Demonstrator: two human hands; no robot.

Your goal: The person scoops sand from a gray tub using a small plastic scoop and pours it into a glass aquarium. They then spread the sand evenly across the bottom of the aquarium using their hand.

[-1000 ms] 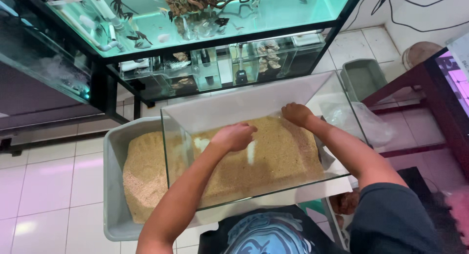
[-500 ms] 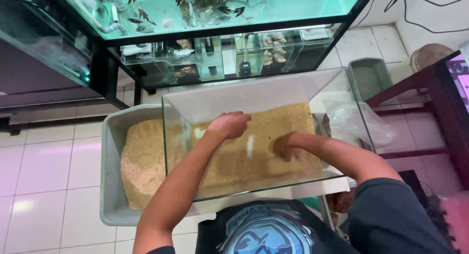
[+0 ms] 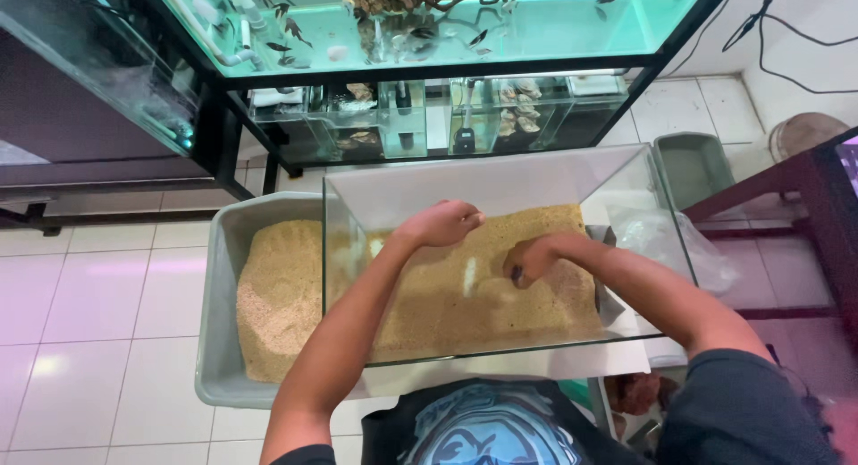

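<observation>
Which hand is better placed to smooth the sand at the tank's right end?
Right, probably. The right hand already rests low on the sand toward that end; the left hand sits further left.

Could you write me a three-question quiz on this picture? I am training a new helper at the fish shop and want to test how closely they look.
1. True or false: both hands are inside the glass tank.
2. What does the grey tub beside the tank hold? A) water B) sand C) pebbles
3. Which hand is nearer the tank's far wall?

Key:
1. True: the left hand and the right hand are both down over the sand in the tank.
2. B: the tub sand is light brown, like that in the tank.
3. The left hand; the right hand sits closer to the person, its fingers curled down at the sand.
</observation>
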